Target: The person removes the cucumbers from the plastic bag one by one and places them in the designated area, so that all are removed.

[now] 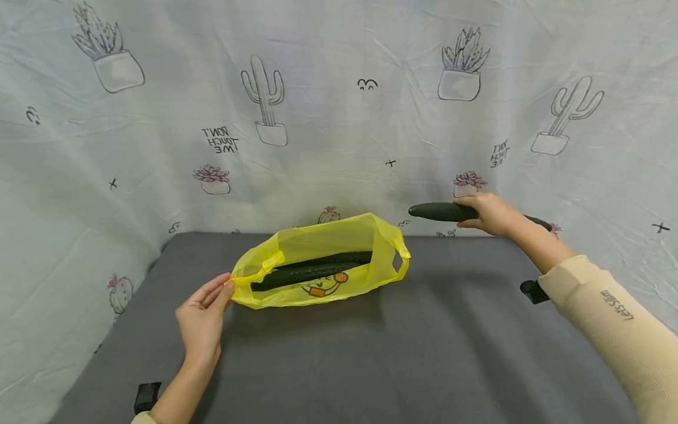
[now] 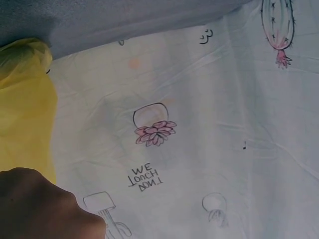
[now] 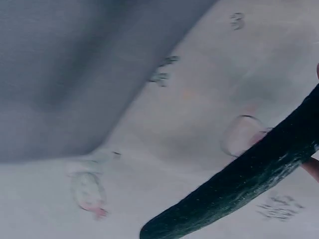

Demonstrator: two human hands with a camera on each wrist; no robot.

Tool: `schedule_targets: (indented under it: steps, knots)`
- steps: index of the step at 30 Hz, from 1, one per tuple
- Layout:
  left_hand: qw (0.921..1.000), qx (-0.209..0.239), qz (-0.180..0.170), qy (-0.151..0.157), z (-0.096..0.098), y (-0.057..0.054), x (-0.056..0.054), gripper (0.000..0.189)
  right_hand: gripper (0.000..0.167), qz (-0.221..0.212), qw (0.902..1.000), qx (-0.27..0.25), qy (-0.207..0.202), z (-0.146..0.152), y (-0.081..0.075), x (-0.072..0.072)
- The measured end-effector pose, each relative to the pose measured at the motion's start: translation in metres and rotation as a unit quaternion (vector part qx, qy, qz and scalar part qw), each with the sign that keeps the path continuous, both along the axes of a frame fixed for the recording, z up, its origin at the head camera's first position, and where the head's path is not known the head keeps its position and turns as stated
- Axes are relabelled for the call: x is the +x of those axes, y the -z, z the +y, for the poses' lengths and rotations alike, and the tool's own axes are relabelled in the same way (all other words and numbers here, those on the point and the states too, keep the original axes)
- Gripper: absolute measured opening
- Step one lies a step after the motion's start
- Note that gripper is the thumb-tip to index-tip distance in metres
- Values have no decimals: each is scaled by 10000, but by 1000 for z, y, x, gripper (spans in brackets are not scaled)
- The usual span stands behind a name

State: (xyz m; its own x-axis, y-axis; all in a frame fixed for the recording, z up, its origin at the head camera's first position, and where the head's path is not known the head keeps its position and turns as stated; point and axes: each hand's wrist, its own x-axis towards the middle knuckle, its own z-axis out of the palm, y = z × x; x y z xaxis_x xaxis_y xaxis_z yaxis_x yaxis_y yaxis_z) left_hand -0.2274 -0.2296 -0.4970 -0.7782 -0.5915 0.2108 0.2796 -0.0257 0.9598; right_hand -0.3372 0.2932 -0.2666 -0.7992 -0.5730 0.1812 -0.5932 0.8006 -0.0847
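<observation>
1. A yellow, translucent plastic bag [image 1: 328, 240] is seen over the grey cloth-covered table [image 1: 318, 365], its mouth held gaping.
2. At the bag's left end, the rim is pinched between thumb and fingers of the left hand [image 1: 203, 315].
3. Right of the bag and raised off the table, a long dark-green cucumber [image 1: 436, 212] is gripped near its middle by the right hand [image 1: 489, 213].
4. Inside the bag, at least one other dark-green cucumber [image 1: 307, 271] is laid lengthwise; the count cannot be told.
5. The bag's right loop handle [image 1: 405, 254] is unheld, so that end could be folded inward if bumped.
6. The thin plastic could be torn by a hard poke from the raised cucumber's tip.
</observation>
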Motion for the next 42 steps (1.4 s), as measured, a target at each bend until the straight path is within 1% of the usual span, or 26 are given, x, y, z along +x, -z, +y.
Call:
schedule_targets:
  steps: [2, 3, 5, 7, 12, 14, 18, 21, 23, 25, 27, 30, 34, 37, 42]
  knots:
    - [10000, 25, -41, 23, 1, 0, 1, 37, 50, -105, 9999, 86, 88, 5, 10, -3]
    - [10000, 14, -78, 29, 2, 1, 2, 38, 50, -219, 9994, 186, 175, 5, 13, -2]
    - [9999, 58, -130, 49, 3, 2, 3, 38, 49, -315, 9987, 307, 254, 8, 24, -4]
    - [9999, 11, -168, 18, 3, 3, 4, 38, 48, -365, 9978, 436, 328, 10, 36, -8]
    - [9997, -90, -204, -67, 2, 2, 1, 37, 47, -543, 9946, 598, 650, 13, 68, -24]
    - [9997, -114, -190, -82, 1, 0, 2, 38, 48, -707, 9927, 603, 767, 11, 83, -29]
    - [9997, -82, -212, -51, 1, -1, 5, 37, 50, -1005, 9893, 643, 839, 7, 111, -36]
    - [9996, -122, -245, -32, 2, 1, 7, 37, 51, -1195, 9868, 678, 858, 7, 127, -39]
    - [9997, -109, -203, 3, 2, 1, 8, 37, 50, -1227, 9859, 688, 911, 7, 134, -41]
    - [9998, -147, -165, 21, 2, 1, 8, 37, 48, -1193, 9858, 737, 922, 6, 141, -43]
    - [9999, -63, -110, 81, 1, 1, 8, 37, 48, -1128, 9862, 801, 908, 5, 145, -45]
    - [9999, -67, -65, 128, 3, 1, 7, 37, 48, -1102, 9860, 886, 883, 8, 150, -47]
    - [9997, -152, -60, 178, 6, 0, 5, 37, 49, -1227, 9839, 942, 897, 10, 153, -49]
    - [9996, -174, -133, 174, 9, -1, 4, 37, 49, -1277, 9834, 967, 857, 12, 153, -50]
    - [9995, -213, -247, 52, 4, 2, 6, 37, 50, -1381, 9821, 1101, 659, 5, 154, -53]
